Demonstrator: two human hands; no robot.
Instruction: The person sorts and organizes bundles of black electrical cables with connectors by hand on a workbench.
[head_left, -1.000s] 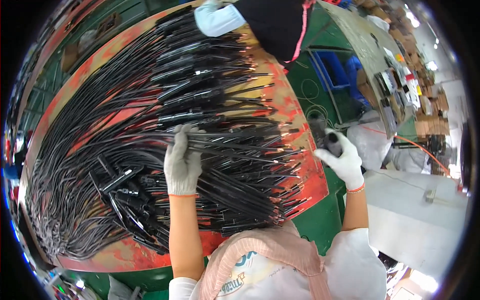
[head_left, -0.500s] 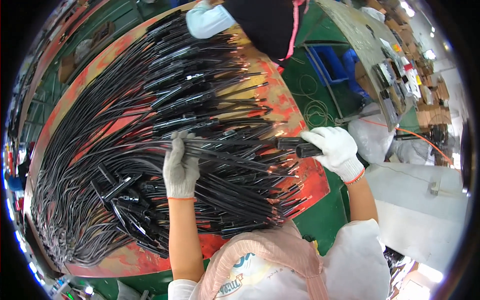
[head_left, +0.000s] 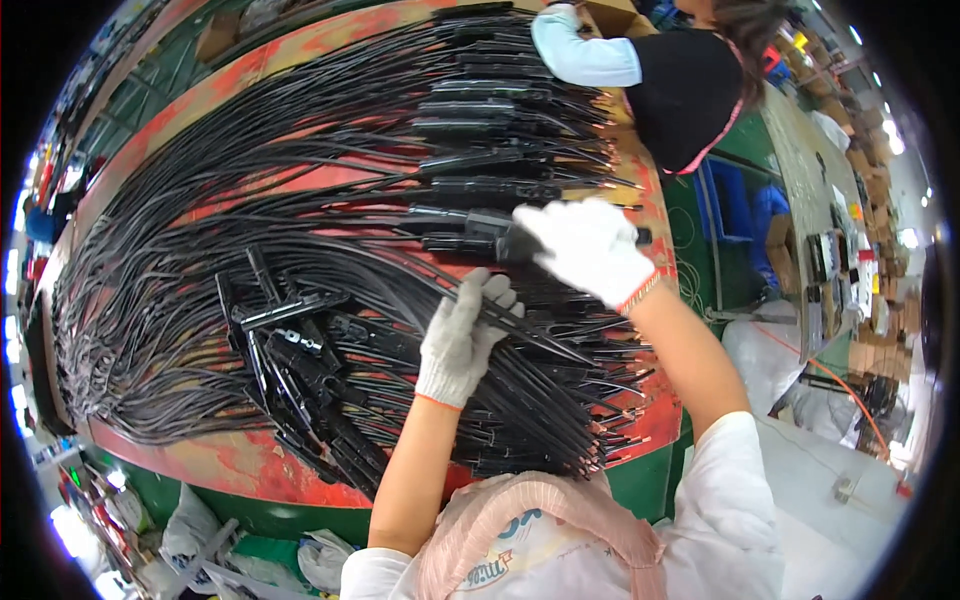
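My left hand, in a pale knitted glove, is closed around several thin black cables that run across the table. My right hand, in a white glove and smeared by motion, is farther from me and slightly to the right. Its fingers close over dark black plastic sleeves, and a tube end sticks out past the glove. Rows of similar black sleeves sit on the cable bundles beyond. Many cable ends at the right show bare copper strands.
A heap of loose black sleeves lies on the cables to the left. The red, worn table carries the long curved cable bundles. Across it, a co-worker's pale sleeve reaches over the far cables. A blue crate stands at the right.
My right hand has moved left and away from me with the sleeves, from the cable ends back along the cables. My left hand has shifted right along its cables. The whole view has turned.
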